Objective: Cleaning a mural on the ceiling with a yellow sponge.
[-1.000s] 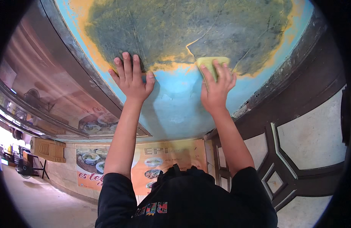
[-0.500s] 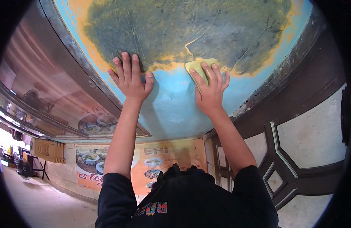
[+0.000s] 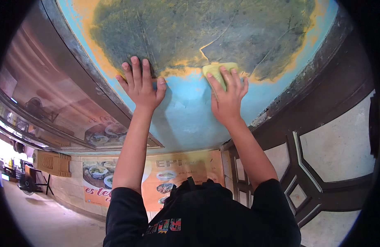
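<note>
My right hand (image 3: 228,99) presses a flat, pale yellow-green pad (image 3: 220,71) against a painted wall (image 3: 185,105), with its fingertips over the pad's face. The pad lies at the lower edge of a large dark grey patch (image 3: 165,33) ringed in orange, where the blue paint begins. Just above it, a cracked line runs up through the patch. My left hand (image 3: 142,88) rests flat on the wall to the left, fingers spread and holding nothing. Its fingertips reach onto the dark patch. Whether the pad is sponge, cloth or abrasive sheet I cannot tell.
A dark frame with glossy glass (image 3: 74,103) borders the wall on the left. To the right stands a dark door (image 3: 342,144) with pale panels. Behind me are orange food banners (image 3: 157,181), stacked tan plastic stools (image 3: 52,162) and a black fan (image 3: 27,184).
My right hand and the pad have shifted very slightly to the right along the patch's lower edge. My left hand stays almost in place.
</note>
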{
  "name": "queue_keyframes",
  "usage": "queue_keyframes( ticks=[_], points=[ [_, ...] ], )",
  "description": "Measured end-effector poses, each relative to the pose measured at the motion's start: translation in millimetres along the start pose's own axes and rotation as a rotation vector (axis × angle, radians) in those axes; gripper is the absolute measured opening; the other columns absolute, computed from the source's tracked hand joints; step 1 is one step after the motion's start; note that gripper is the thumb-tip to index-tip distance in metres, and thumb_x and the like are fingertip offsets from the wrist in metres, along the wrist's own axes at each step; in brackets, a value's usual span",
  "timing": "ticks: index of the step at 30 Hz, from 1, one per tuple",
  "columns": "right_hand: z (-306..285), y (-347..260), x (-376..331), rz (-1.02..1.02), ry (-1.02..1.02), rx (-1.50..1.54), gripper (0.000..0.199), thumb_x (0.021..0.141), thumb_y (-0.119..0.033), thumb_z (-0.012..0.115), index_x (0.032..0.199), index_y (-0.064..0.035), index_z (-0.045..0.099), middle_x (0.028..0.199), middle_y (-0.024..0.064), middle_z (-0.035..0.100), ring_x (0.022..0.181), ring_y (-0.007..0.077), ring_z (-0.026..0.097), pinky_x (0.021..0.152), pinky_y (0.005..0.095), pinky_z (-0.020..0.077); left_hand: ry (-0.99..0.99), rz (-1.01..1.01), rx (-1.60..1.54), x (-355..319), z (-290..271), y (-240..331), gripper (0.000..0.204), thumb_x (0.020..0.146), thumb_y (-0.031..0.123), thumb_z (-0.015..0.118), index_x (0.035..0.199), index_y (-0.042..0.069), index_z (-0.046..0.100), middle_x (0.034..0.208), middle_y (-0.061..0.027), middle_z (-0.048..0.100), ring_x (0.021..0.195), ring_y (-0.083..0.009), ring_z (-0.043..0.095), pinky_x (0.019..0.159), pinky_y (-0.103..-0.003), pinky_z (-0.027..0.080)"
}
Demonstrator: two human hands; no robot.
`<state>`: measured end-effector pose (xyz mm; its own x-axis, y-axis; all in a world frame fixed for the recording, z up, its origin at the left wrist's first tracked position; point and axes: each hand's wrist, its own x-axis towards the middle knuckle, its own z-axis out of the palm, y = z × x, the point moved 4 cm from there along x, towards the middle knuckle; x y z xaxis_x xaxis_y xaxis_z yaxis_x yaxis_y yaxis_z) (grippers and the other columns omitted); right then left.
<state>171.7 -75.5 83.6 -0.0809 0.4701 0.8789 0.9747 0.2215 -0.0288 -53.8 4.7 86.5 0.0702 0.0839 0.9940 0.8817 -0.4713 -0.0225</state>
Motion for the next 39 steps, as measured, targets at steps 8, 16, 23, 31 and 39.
queue_keyframes(
  ticks=[8, 16, 23, 31, 39],
  points=[
    [1, -1, 0, -0.028, -0.012, 0.011, 0.054, 0.075, -0.010, 0.062, 0.126, -0.0273, 0.056, 0.139, 0.0062, 0.040, 0.133, 0.0303, 0.029, 0.107, 0.0613, 0.0115, 0.003, 0.007, 0.011, 0, 0, 3, 0.060, 0.090, 0.040, 0.040, 0.141, 0.008, 0.040, 0.150, -0.0126, 0.032, 0.143, -0.0332, 0.018, 0.114, -0.052, -0.001],
    [1, 5, -1, 0.005, 0.003, 0.005, 0.053, 0.075, -0.009, 0.061, 0.126, -0.0265, 0.057, 0.141, 0.0064, 0.040, 0.133, 0.0298, 0.028, 0.107, 0.0612, 0.0108, 0.000, 0.005, 0.008, 0, 1, 2, 0.061, 0.090, 0.040, 0.041, 0.141, 0.008, 0.041, 0.150, -0.0127, 0.033, 0.143, -0.0334, 0.018, 0.114, -0.052, -0.001],
    [-5, 14, -1, 0.135, 0.094, 0.031, 0.051, 0.076, -0.010, 0.060, 0.125, -0.0270, 0.057, 0.139, 0.0062, 0.042, 0.132, 0.0299, 0.030, 0.106, 0.0622, 0.0119, 0.006, 0.003, 0.001, 1, 1, 4, 0.060, 0.090, 0.040, 0.040, 0.140, 0.008, 0.042, 0.149, -0.0129, 0.034, 0.143, -0.0338, 0.019, 0.114, -0.052, 0.000],
    [-3, 11, 0, 0.119, 0.083, 0.062, 0.052, 0.079, -0.008, 0.059, 0.128, -0.0242, 0.055, 0.141, 0.0098, 0.040, 0.133, 0.0331, 0.029, 0.108, 0.0582, 0.0101, 0.004, 0.004, 0.007, 1, 2, 5, 0.060, 0.089, 0.040, 0.041, 0.140, 0.008, 0.042, 0.150, -0.0131, 0.033, 0.143, -0.0340, 0.018, 0.114, -0.052, 0.000],
    [0, 6, -4, 0.099, 0.041, -0.001, 0.048, 0.080, -0.011, 0.058, 0.125, -0.0247, 0.057, 0.139, 0.0094, 0.041, 0.132, 0.0329, 0.030, 0.107, 0.0599, 0.0111, -0.004, 0.000, -0.001, 0, 3, 4, 0.061, 0.089, 0.040, 0.041, 0.140, 0.008, 0.041, 0.150, -0.0131, 0.033, 0.143, -0.0339, 0.018, 0.114, -0.052, -0.001]
  ],
)
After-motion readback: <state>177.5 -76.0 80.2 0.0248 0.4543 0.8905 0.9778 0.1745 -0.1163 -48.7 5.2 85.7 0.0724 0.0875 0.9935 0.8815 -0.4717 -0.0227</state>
